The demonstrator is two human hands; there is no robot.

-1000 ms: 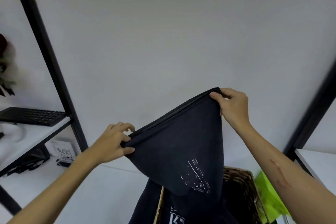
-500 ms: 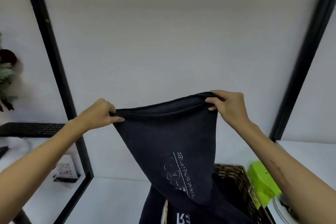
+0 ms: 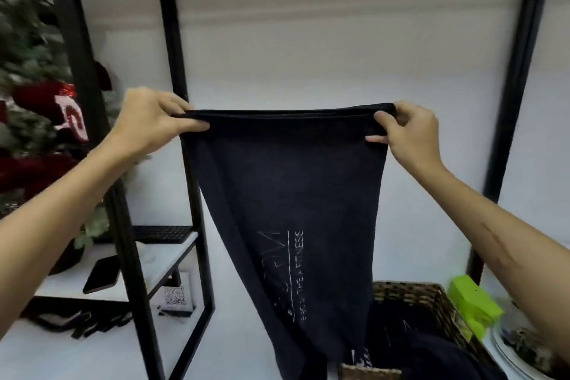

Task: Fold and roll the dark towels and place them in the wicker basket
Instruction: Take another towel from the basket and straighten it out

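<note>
A dark navy towel [image 3: 287, 188] with pale printed lettering hangs stretched in the air in front of me, its top edge level. My left hand [image 3: 151, 125] pinches the top left corner. My right hand [image 3: 410, 133] pinches the top right corner. The towel's lower end drops toward the wicker basket [image 3: 431, 296] at the bottom right, which holds more dark towels [image 3: 410, 345]. The towel hides the basket's left part.
A black metal shelf frame [image 3: 172, 49] stands behind and to the left, with a keyboard [image 3: 160, 234] and a phone [image 3: 101, 274] on its white shelf. A decorated green tree [image 3: 27, 49] is at far left. A lime green object [image 3: 472, 299] lies right of the basket.
Both hands rose and spread apart, pulling the towel's top edge from slanted to level and taut. The view tilted upward, and more of the shelf frame and the tree show.
</note>
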